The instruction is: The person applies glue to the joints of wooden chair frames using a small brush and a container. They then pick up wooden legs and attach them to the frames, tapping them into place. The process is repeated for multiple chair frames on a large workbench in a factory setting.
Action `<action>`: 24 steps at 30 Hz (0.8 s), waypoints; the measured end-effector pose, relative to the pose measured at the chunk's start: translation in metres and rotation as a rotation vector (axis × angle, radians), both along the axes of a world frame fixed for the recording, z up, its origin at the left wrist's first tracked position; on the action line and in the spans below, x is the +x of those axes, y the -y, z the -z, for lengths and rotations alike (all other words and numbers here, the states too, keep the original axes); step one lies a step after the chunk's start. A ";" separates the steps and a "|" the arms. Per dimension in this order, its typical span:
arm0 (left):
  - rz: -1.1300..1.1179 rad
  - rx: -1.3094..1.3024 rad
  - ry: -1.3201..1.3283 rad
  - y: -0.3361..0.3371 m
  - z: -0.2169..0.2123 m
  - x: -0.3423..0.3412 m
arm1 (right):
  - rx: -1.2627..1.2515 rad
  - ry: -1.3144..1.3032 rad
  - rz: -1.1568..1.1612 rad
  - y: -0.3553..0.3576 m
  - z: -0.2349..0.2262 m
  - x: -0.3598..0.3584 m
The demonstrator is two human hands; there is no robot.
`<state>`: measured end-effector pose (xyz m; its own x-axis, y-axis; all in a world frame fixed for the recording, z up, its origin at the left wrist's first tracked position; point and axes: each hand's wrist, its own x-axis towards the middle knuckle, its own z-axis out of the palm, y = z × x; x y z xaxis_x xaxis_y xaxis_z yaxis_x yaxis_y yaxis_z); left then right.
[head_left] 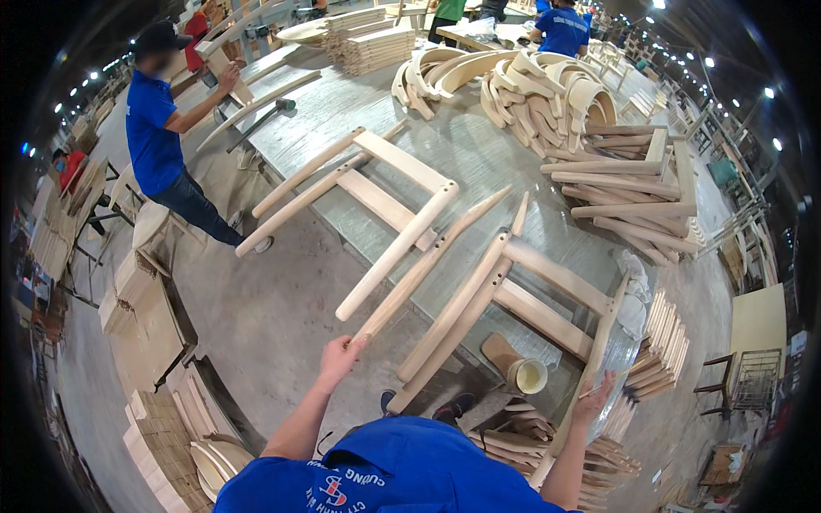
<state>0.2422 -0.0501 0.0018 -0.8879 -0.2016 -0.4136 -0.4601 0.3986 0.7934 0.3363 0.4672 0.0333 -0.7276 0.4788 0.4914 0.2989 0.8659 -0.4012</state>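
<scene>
Closed around the lower tip of a long tapered chair leg [432,261], the left hand [340,355] holds it where it overhangs the worktable's [479,158] near edge. Right hand [594,398] grips the end of the outer leg of a wooden chair frame [522,295], fingers seemingly wrapped, though the view is poor there. That frame juts past the edge too. Bare concrete floor [256,316] lies open to the left; a second frame [359,184] rests just beyond, near a glue cup [528,376].
</scene>
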 end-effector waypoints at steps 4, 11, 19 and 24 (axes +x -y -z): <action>-0.030 -0.039 -0.049 0.035 0.000 -0.040 | 0.016 0.024 0.016 0.006 -0.005 -0.003; -0.061 -0.215 -0.107 0.114 -0.012 -0.149 | 0.023 0.049 0.026 0.009 -0.004 -0.005; -0.158 -0.682 -0.290 0.171 -0.040 -0.219 | -0.032 -0.048 -0.018 -0.001 0.008 -0.005; -0.210 -0.939 -0.656 0.097 -0.021 -0.193 | 0.025 -0.045 -0.008 -0.002 0.006 -0.003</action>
